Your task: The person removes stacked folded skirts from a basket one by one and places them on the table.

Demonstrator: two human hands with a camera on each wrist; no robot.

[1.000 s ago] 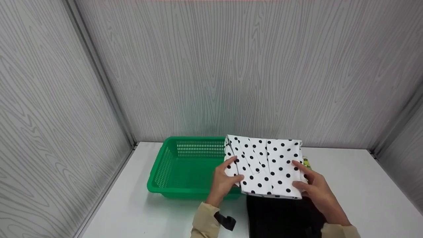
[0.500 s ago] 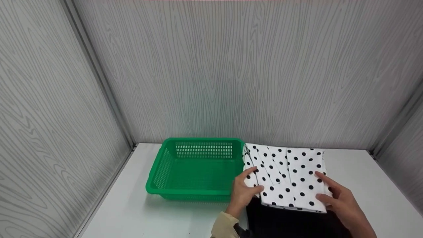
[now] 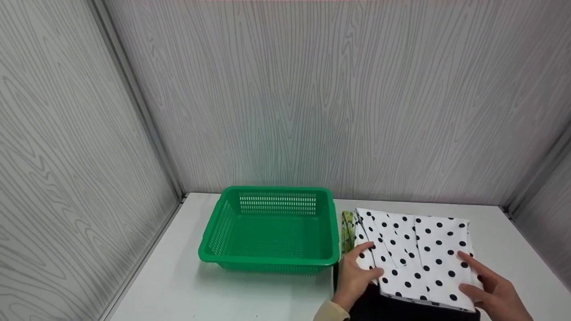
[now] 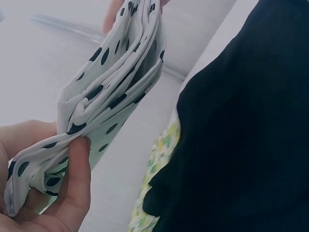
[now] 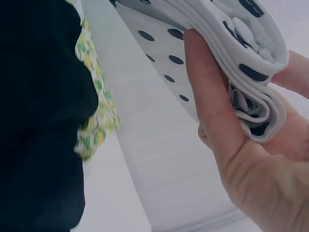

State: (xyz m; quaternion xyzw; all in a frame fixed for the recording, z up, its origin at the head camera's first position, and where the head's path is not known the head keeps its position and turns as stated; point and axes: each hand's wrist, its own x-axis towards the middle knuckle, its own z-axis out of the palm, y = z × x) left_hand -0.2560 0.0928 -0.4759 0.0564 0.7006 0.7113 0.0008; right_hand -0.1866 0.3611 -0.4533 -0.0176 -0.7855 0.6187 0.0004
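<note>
A folded white cloth garment with black polka dots (image 3: 415, 254) is held between both hands, over dark folded fabric at the right of the table. My left hand (image 3: 355, 276) pinches its left edge, thumb on top. At the opposite edge my right hand (image 3: 493, 292) grips the folded layers in the same way. The left wrist view shows the left fingers (image 4: 79, 169) beneath the layered edge of the polka-dot garment (image 4: 113, 87). In the right wrist view, the stacked folds lie between the thumb and fingers of the right hand (image 5: 260, 169).
A green plastic basket (image 3: 270, 258) with slotted walls stands left of the garment on the white table (image 3: 178, 285). Black fabric (image 4: 241, 121) lies below the held garment, with yellow-green patterned cloth (image 3: 348, 232) under it. Grey wood-grain panels (image 3: 285, 98) enclose the back and sides.
Both hands have carried the polka-dot garment from beside and partly over the basket's right end toward the right and nearer the front. The basket's right side now shows fully.
</note>
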